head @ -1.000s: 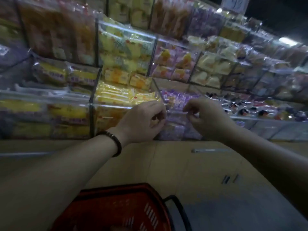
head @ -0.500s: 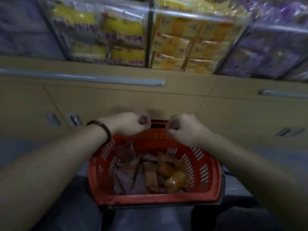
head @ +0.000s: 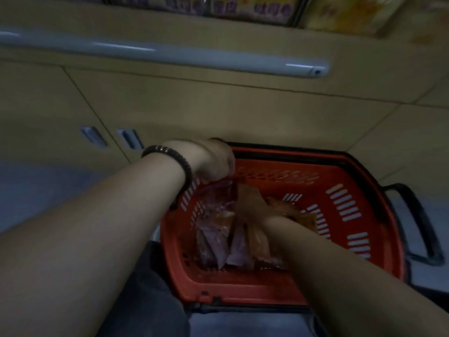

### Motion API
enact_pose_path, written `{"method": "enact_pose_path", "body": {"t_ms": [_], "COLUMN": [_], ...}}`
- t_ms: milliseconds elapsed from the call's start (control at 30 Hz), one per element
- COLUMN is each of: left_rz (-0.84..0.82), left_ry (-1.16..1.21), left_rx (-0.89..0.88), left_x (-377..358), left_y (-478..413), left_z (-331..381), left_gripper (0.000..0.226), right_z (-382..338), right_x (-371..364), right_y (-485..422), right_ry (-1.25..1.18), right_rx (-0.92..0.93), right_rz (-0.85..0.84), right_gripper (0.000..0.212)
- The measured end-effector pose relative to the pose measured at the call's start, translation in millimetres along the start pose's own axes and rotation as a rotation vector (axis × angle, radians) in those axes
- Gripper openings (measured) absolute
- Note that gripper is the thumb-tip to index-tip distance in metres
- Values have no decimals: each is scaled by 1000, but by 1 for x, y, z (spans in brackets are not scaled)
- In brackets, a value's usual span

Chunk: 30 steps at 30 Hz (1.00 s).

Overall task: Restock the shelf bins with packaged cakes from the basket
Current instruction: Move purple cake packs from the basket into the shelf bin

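Note:
A red basket (head: 286,294) sits low in front of me, holding several purple cake packets (head: 220,242) and orange cake packets (head: 258,242). My left hand (head: 213,161), with a dark band at the wrist, is at the basket's far left corner and pinches the top edge of a purple packet (head: 222,190). My right hand (head: 249,203) is down among the packets in the middle of the basket. It is blurred, so its fingers cannot be made out. The shelf bins (head: 243,7) show only as a strip of purple and yellow packs along the top edge.
Beige cabinet doors (head: 218,113) with recessed pulls stand behind the basket, under a long silver rail (head: 170,54). The basket's black handle (head: 425,227) hangs out to the right. My dark trouser leg (head: 145,300) is just left of the basket.
My view has dropped from the shelf bins to the basket. Both hands came down from the purple bin and went into the basket; the left now pinches a purple packet.

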<state>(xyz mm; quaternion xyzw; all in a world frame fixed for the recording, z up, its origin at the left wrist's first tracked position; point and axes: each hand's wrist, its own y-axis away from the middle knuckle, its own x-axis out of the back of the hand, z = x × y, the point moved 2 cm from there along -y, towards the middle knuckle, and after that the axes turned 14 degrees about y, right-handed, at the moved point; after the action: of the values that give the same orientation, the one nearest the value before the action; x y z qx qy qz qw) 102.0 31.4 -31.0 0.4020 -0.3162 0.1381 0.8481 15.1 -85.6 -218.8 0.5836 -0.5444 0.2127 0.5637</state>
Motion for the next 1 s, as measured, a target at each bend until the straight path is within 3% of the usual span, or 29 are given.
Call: {"method": "enact_pose_path", "body": {"t_ms": [167,333,400,500,567,633,700,833,933,1000], "left_rz": [-25,-7,7,29,74,111,98,238,261,131], "left_ry": [-16,-21,-54,-8,25,172,444,865,1065,1213], "left_rx": [8,5,-9,-12,-49,-133,-161,-129,-166,-255], "left_x": [-2,-4,-2,-2,-4,-3,1,-2,-20,-30], "left_y": [-3,-16,-16,-12,-9,-6,5,29,44,53], "left_z": [4,-3,-8,-16,-19,-21,-22,-12,12,36], "left_gripper": [40,28,45,72,67,49,50,51,100,110], "right_z": [-9,5,11,15,19,26,30,35,36,36], "right_x": [-13,-9,9,52,79,100,117,139,151,161], "right_y": [-7,-2,1,14,29,47,69,120,156,175], "right_ry": [-44,-20,-53,-157,-193,-233,-315,-780,-1048,-1185], "right_rx": [-76,56,124,189,221,201,145,33,-55,-50], "right_rz": [77,138,146,137,160,172,202,342,354,364], "right_gripper": [52,65,64,41,30,23,20,31,40,23]}}
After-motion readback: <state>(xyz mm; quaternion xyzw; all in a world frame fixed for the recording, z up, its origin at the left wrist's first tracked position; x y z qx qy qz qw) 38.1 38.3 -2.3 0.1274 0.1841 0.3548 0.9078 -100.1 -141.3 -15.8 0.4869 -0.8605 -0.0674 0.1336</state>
